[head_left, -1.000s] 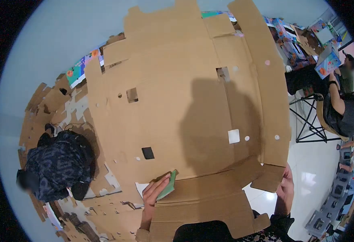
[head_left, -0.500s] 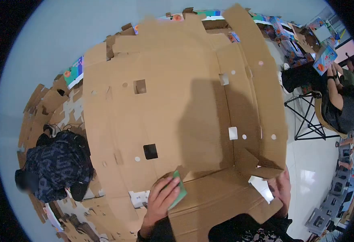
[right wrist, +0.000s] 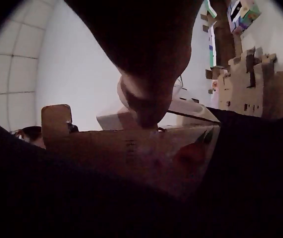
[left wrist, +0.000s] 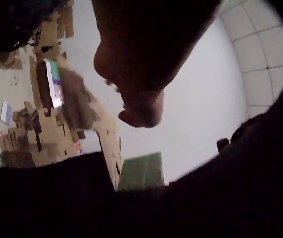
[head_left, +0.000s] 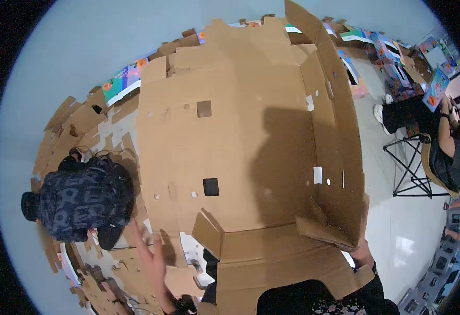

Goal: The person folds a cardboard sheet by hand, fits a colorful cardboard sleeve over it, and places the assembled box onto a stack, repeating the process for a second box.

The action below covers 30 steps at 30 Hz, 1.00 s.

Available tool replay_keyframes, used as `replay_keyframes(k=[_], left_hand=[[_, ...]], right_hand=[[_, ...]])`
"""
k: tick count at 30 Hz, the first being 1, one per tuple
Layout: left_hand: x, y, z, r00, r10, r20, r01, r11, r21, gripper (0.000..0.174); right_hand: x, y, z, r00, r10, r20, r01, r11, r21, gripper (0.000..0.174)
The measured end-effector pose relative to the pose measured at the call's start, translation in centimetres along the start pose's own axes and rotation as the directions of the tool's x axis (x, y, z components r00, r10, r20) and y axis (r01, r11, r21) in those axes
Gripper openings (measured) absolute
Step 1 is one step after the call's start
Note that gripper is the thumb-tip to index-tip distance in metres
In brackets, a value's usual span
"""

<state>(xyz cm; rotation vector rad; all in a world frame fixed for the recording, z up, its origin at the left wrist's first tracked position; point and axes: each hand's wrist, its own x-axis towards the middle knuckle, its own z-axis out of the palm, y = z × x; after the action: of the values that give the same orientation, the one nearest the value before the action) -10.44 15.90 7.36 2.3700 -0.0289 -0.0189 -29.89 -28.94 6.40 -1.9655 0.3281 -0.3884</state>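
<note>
My head feed shows a bare left hand (head_left: 154, 261) beside the near-left corner of a large brown cardboard box (head_left: 230, 142), a bare right hand (head_left: 363, 254) at its near-right corner, a dark-clothed person (head_left: 85, 197) beyond its left edge, a black-framed chair (head_left: 425, 157) beyond its right.

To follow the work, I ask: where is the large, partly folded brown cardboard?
The large brown cardboard fills the head view's middle, between the left hand and, at its lower right corner, the right hand.
</note>
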Motion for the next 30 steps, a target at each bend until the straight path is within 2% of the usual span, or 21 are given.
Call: replay_keyframes(k=[1, 3, 5, 6, 7, 8, 10, 12, 13, 15, 16, 17, 18, 20, 21, 22, 24, 26, 27, 28, 30], left_hand=[[0.2, -2.1, -0.5, 0.975, -0.172, 0.141, 0.189, 0.975, -0.115, 0.062], [0.3, -4.2, -2.0, 0.899, -0.285, 0.333, 0.396, 0.854, -0.339, 0.065], [-0.4, -5.3, -3.8, 0.892, -0.216, 0.397, 0.426, 0.694, -0.581, 0.073], [-0.6, -5.2, -4.5, 0.89, -0.177, 0.421, 0.439, 0.588, -0.679, 0.077], [-0.8, -1.1, -4.3, 0.939, -0.01, 0.345, 0.321, 0.394, -0.861, 0.086], [-0.7, 0.2, -3.7, 0.931, 0.067, 0.359, 0.317, 0.338, -0.886, 0.088], [-0.7, 1.7, -3.3, 0.904, 0.22, 0.366, 0.32, 0.22, -0.922, 0.092], [-1.3, 3.0, -3.2, 0.947, -0.017, 0.322, 0.234, 0.724, -0.649, 0.101], [-1.1, 4.6, -1.9, 0.963, 0.05, 0.266, 0.116, 0.811, -0.573, 0.102], [0.6, 7.3, -0.7, 0.933, 0.322, 0.161, -0.254, 0.906, -0.339, 0.103], [1.8, 8.7, -0.4, 0.85, 0.51, 0.134, -0.487, 0.856, -0.174, 0.103], [2.5, 9.3, -0.3, 0.725, 0.674, 0.145, -0.681, 0.733, -0.001, 0.104], [2.5, 9.0, 0.6, 0.676, 0.724, 0.137, -0.72, 0.689, -0.082, 0.095], [1.9, 9.6, 1.7, 0.521, 0.824, 0.224, -0.847, 0.532, 0.012, 0.076], [1.3, 10.0, 1.9, 0.471, 0.833, 0.289, -0.873, 0.487, 0.019, 0.058], [1.4, 10.3, 1.9, 0.423, 0.807, 0.413, -0.879, 0.476, -0.031, 0.053], [0.9, 11.2, 2.2, 0.304, 0.676, 0.672, -0.941, 0.323, 0.101, 0.055], [0.4, 12.2, 1.6, 0.284, 0.586, 0.759, -0.907, 0.42, 0.016, 0.062], [0.5, 12.3, 1.2, 0.26, 0.551, 0.793, -0.88, 0.473, -0.04, 0.064], [0.7, 12.4, 0.8, 0.232, 0.517, 0.824, -0.845, 0.527, -0.093, 0.067], [1.5, 12.3, -0.2, 0.145, 0.424, 0.894, -0.871, 0.483, -0.088, 0.071]], right_hand=[[0.7, 0.4, -0.2, 0.995, -0.092, 0.044, 0.098, 0.982, -0.162, 0.104], [2.5, -0.3, -0.4, 0.959, -0.251, 0.132, 0.283, 0.881, -0.38, 0.101], [4.0, -3.4, -0.1, 0.9, -0.38, 0.215, 0.435, 0.752, -0.494, 0.095], [4.2, -3.6, -0.1, 0.896, -0.372, 0.242, 0.443, 0.772, -0.455, 0.09], [4.7, -4.4, 0.1, 0.887, -0.348, 0.305, 0.455, 0.772, -0.444, 0.089], [4.9, -5.1, 0.4, 0.873, -0.323, 0.366, 0.467, 0.771, -0.432, 0.088], [5.1, -5.3, 1.0, 0.878, -0.324, 0.352, 0.452, 0.802, -0.391, 0.085], [5.7, -5.8, 1.1, 0.879, -0.305, 0.366, 0.446, 0.796, -0.408, 0.081], [5.8, -5.8, 1.3, 0.871, -0.313, 0.379, 0.463, 0.779, -0.422, 0.079], [5.9, -5.8, 1.5, 0.856, -0.322, 0.405, 0.492, 0.746, -0.448, 0.075], [6.0, -5.8, 1.4, 0.847, -0.323, 0.423, 0.503, 0.743, -0.442, 0.074], [6.2, -6.1, 1.6, 0.838, -0.321, 0.441, 0.512, 0.74, -0.436, 0.073], [6.1, -6.4, 1.8, 0.831, -0.318, 0.456, 0.519, 0.738, -0.43, 0.072], [5.9, -7.0, 2.0, 0.805, -0.322, 0.498, 0.557, 0.698, -0.45, 0.068], [5.5, -6.8, 2.1, 0.8, -0.321, 0.507, 0.562, 0.697, -0.446, 0.067], [5.1, -6.7, 2.1, 0.796, -0.318, 0.516, 0.565, 0.696, -0.443, 0.065], [4.3, -6.8, 1.1, 0.736, -0.187, 0.651, 0.559, 0.71, -0.428, 0.069], [4.0, -8.9, 0.0, 0.635, -0.031, 0.772, 0.538, 0.734, -0.413, 0.073], [3.8, -9.2, -0.4, 0.577, 0.045, 0.815, 0.553, 0.713, -0.431, 0.081], [3.3, -9.0, -0.4, 0.572, 0.045, 0.819, 0.6, 0.658, -0.455, 0.082], [2.0, -8.3, -0.1, 0.561, 0.046, 0.826, 0.684, 0.535, -0.495, 0.083]])
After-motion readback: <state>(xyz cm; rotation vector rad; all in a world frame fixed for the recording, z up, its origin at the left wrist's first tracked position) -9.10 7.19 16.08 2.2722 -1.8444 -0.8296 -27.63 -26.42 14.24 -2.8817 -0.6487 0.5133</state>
